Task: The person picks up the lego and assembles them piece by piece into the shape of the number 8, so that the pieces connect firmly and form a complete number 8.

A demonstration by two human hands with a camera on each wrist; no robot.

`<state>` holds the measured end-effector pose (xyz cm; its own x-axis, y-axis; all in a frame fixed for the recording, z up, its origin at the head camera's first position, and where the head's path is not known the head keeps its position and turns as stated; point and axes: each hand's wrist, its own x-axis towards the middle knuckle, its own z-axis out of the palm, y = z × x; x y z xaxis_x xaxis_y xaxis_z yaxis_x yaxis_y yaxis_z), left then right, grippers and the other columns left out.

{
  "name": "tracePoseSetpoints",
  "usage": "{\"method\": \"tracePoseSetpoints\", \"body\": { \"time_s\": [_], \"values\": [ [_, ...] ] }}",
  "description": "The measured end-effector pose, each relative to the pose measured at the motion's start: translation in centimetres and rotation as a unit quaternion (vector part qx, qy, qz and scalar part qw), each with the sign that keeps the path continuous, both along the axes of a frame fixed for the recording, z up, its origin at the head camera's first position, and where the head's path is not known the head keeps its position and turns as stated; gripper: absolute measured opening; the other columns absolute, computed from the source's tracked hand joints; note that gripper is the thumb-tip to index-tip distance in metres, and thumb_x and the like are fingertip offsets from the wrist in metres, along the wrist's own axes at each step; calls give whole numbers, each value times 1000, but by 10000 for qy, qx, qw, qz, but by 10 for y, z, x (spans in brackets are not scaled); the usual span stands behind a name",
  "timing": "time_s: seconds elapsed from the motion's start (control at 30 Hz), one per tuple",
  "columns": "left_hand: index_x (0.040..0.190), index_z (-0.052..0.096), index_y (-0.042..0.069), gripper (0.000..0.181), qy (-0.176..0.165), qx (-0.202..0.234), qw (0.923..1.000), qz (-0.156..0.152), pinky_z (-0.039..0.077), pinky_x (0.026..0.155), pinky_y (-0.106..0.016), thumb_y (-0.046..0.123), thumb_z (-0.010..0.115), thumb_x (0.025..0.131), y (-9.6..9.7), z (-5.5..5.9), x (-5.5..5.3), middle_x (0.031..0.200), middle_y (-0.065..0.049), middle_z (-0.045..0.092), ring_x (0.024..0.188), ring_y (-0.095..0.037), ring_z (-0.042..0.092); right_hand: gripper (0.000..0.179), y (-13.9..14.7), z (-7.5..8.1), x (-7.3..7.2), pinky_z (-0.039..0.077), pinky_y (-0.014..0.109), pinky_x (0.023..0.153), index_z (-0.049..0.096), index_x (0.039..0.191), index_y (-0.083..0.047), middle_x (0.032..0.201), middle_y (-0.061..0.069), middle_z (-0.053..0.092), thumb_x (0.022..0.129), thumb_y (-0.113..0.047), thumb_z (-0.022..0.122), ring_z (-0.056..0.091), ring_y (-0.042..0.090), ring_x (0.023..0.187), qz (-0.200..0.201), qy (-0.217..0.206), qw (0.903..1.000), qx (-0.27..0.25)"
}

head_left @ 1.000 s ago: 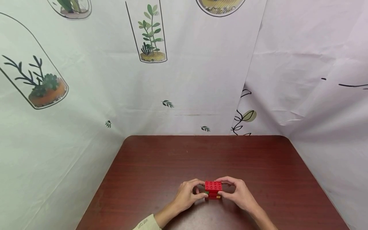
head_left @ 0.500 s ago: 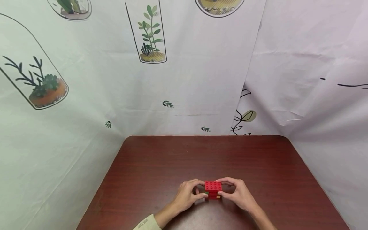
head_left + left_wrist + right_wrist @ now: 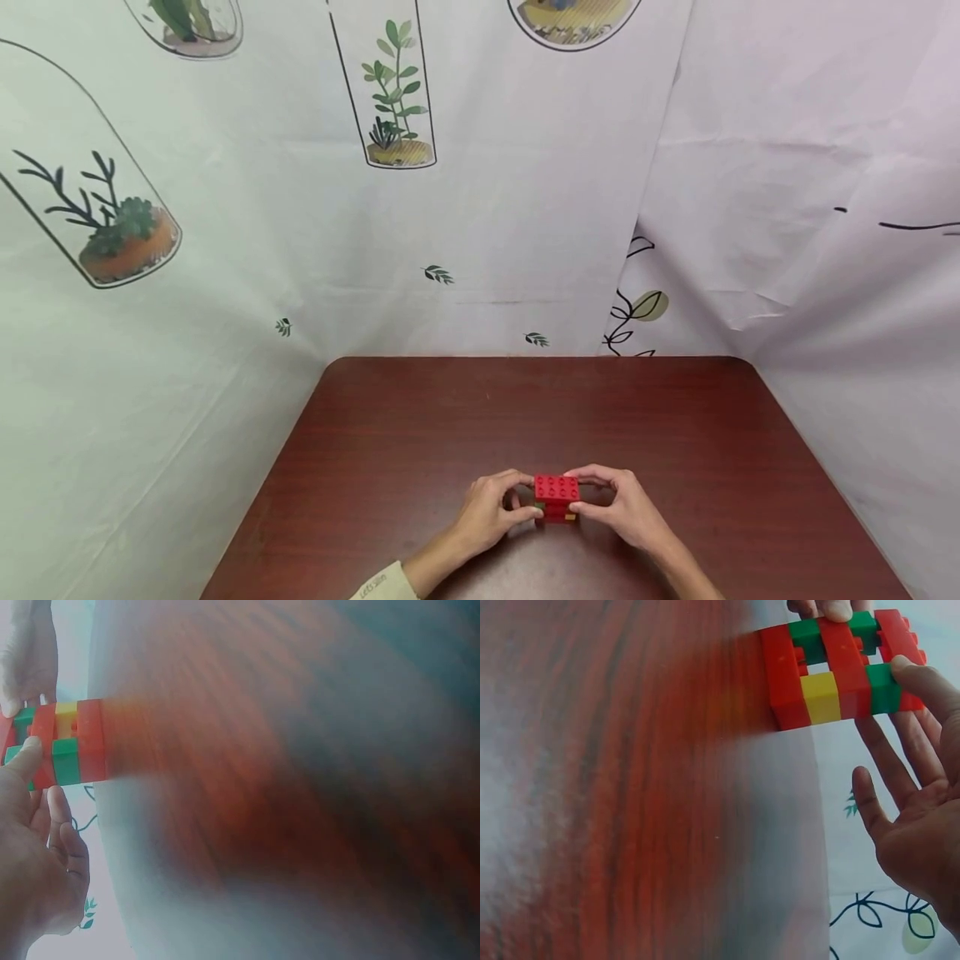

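Observation:
A stack of toy building bricks (image 3: pixel 557 487) stands upright on the table, with a red studded brick on top. In the right wrist view, red layers alternate with smaller green and yellow bricks (image 3: pixel 821 698), leaving gaps between them. My left hand (image 3: pixel 483 512) pinches the stack's left side, thumb on a green brick (image 3: pixel 66 761) or close beside it. From the right, my right hand (image 3: pixel 626 508) pinches the upper part, its thumb against a green brick (image 3: pixel 883 688) below the top red one. Some fingertips are hidden behind the stack.
The dark red-brown wooden table (image 3: pixel 420 417) has rounded far corners. White cloth (image 3: pixel 487 233) printed with plants hangs behind it and along both sides. A pale sleeve (image 3: pixel 386 583) covers the left forearm.
The head view has shifted very slightly. Both hands keep the same hold, and the brick stack stays in place.

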<state>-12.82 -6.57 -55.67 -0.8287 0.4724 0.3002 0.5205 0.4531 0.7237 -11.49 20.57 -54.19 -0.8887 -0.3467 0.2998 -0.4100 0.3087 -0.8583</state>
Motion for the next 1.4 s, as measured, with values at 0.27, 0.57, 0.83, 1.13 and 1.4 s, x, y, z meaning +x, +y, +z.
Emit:
{"method": "tracePoseSetpoints", "body": {
  "time_s": [0.27, 0.57, 0.83, 1.13, 1.4],
  "values": [
    [116, 78, 12, 35, 44, -19, 10000, 36, 44, 56, -14, 33, 87, 89, 0, -2, 1, 93, 0, 75, 63, 8, 55, 35, 4, 2, -2, 58, 32, 84, 78, 120, -17, 112, -3, 78, 89, -25, 89, 72, 10, 101, 54, -553, 9984, 122],
    [122, 74, 16, 35, -247, 23, 9997, -31, 46, 55, -17, 32, 84, 92, 2, 4, 8, 100, 0, 74, 63, 7, 55, 32, 5, 15, -5, 61, 38, 84, 79, 116, -15, 110, -2, 79, 88, -27, 90, 74, 12, 102, 281, -464, 9976, 421],
    [136, 66, 19, 49, -409, 258, 9987, -139, 46, 53, -17, 35, 83, 93, 0, -2, 10, 117, 0, 73, 62, 6, 56, 31, 3, 15, -4, 59, 29, 74, 79, 115, -11, 106, -1, 79, 88, -20, 90, 74, 14, 95, 371, -520, 9977, 226],
    [138, 66, 12, 54, -47, 531, 9983, -223, 46, 55, -15, 33, 85, 92, -2, 5, 8, 122, -1, 73, 67, 7, 57, 31, 4, 14, -6, 58, 31, 74, 80, 113, -12, 105, -4, 79, 86, -21, 91, 73, 7, 96, 262, -426, 9973, 534],
    [132, 71, 14, 47, 387, 616, 9971, -209, 42, 55, -10, 27, 87, 90, -1, 13, 7, 105, -6, 76, 64, 4, 57, 31, 3, 15, -6, 60, 32, 76, 79, 114, -11, 105, -2, 79, 87, -21, 91, 74, 13, 97, 304, -496, 9970, 510]
  ]
}}
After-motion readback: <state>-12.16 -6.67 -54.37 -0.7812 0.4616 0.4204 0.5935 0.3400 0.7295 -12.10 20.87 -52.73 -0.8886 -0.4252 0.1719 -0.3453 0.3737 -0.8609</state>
